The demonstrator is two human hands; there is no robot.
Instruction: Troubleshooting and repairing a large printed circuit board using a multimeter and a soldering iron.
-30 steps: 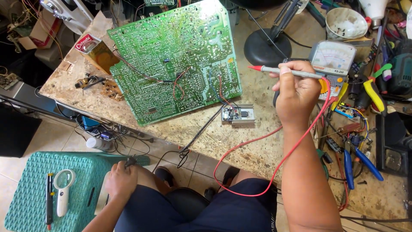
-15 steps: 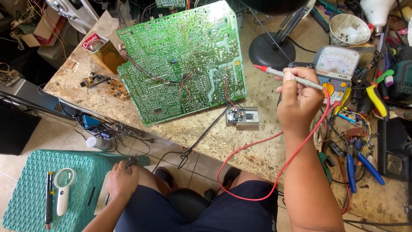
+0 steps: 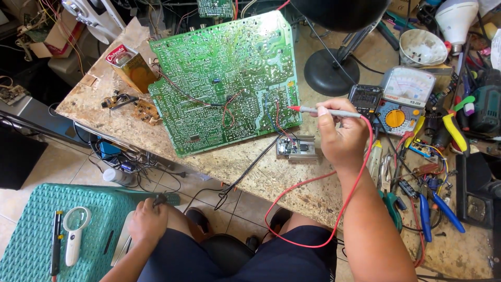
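A large green circuit board [image 3: 224,78] lies solder side up on the worn workbench [image 3: 250,172]. My right hand [image 3: 339,133] grips a red-tipped test probe [image 3: 318,110] whose tip points at the board's right edge; its red lead [image 3: 318,209] loops down off the bench. An analog multimeter [image 3: 402,99] sits just right of that hand. My left hand [image 3: 148,222] rests low by my knee, fingers curled around a small dark probe handle [image 3: 159,199] over a teal stool [image 3: 31,235].
A small module on a heatsink [image 3: 296,148] lies below the board. A black lamp base [image 3: 329,70], white bowl [image 3: 421,47], pliers and cutters [image 3: 438,203] crowd the right side. A magnifying glass [image 3: 74,232] lies on the stool. Cables hang under the bench.
The view has shifted slightly. My right hand with the probe has edged toward the board's right edge. My left hand stays by the stool.
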